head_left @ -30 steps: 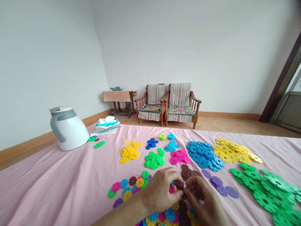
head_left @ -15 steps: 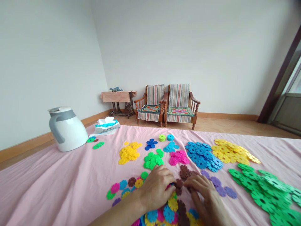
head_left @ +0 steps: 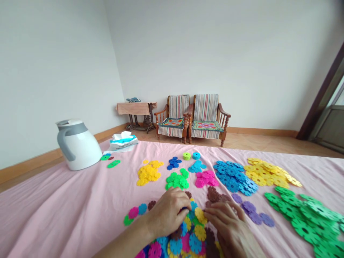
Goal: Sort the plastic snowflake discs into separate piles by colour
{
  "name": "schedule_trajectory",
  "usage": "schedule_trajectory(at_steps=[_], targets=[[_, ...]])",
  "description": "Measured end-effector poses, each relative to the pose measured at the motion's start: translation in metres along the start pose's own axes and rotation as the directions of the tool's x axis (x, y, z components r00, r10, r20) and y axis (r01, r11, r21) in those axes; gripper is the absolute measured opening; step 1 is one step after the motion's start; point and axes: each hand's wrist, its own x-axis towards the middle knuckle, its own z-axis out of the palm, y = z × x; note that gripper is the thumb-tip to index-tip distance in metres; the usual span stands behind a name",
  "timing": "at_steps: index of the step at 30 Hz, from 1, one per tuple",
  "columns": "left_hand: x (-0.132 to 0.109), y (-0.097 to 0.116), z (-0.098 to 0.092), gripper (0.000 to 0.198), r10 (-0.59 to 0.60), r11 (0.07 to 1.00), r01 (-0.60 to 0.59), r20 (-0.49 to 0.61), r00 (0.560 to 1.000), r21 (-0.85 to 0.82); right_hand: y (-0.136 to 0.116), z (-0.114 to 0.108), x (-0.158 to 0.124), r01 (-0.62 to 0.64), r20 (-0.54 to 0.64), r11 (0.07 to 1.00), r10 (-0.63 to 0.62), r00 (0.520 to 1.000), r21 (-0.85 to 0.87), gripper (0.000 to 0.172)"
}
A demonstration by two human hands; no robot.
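Mixed plastic flower-shaped discs [head_left: 195,243] lie in a heap on the pink cloth, close to me. My left hand [head_left: 170,211] is over the heap's left side, its fingers curled, with a bit of dark blue disc showing between thumb and index finger. My right hand [head_left: 228,222] rests on the right side, fingers stretched out, the tips by a yellow disc [head_left: 200,215]. Just beyond those fingers sits a small pile of brown discs [head_left: 216,195]. Purple discs [head_left: 254,212] lie in a line right of that hand.
Sorted piles of yellow [head_left: 149,172], bright green [head_left: 177,180], pink [head_left: 205,178], blue [head_left: 235,176] and dark green discs [head_left: 306,218] spread across the cloth [head_left: 80,211]. A white jug [head_left: 80,147] and a tissue box [head_left: 123,142] stand at the left. Two armchairs [head_left: 205,120] are beyond.
My left hand has shifted left, away from my right hand, uncovering more mixed discs between them. A brown disc that was between the fingertips no longer shows there.
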Motion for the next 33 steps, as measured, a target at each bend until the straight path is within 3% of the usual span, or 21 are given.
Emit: schedule_trajectory(at_steps=[4,8,13,23,33], targets=[[-0.001,0.006,-0.002,0.019,0.007,1.0,-0.008,-0.025,1.0,-0.021,0.003,-0.001,-0.003,-0.014,-0.027,0.999,0.013,1.0,-0.035,0.034],[-0.001,0.01,-0.001,0.024,0.064,0.998,-0.064,-0.004,0.998,0.005,-0.002,-0.001,0.0,-0.004,-0.024,0.999,0.005,1.0,0.037,0.026],[-0.001,0.009,0.0,0.012,0.12,0.993,-0.12,0.017,0.993,0.008,-0.005,0.002,0.002,0.024,0.001,0.998,-0.024,1.0,0.055,0.024],[-0.002,0.004,0.004,0.008,0.115,0.993,-0.115,0.002,0.993,0.005,-0.007,0.004,0.001,-0.012,0.037,0.991,0.007,0.999,0.132,0.03],[-0.002,0.005,0.002,0.014,0.116,0.993,-0.116,0.026,0.993,0.021,-0.005,0.009,-0.004,-0.066,0.024,0.997,0.065,0.998,0.049,0.03]])
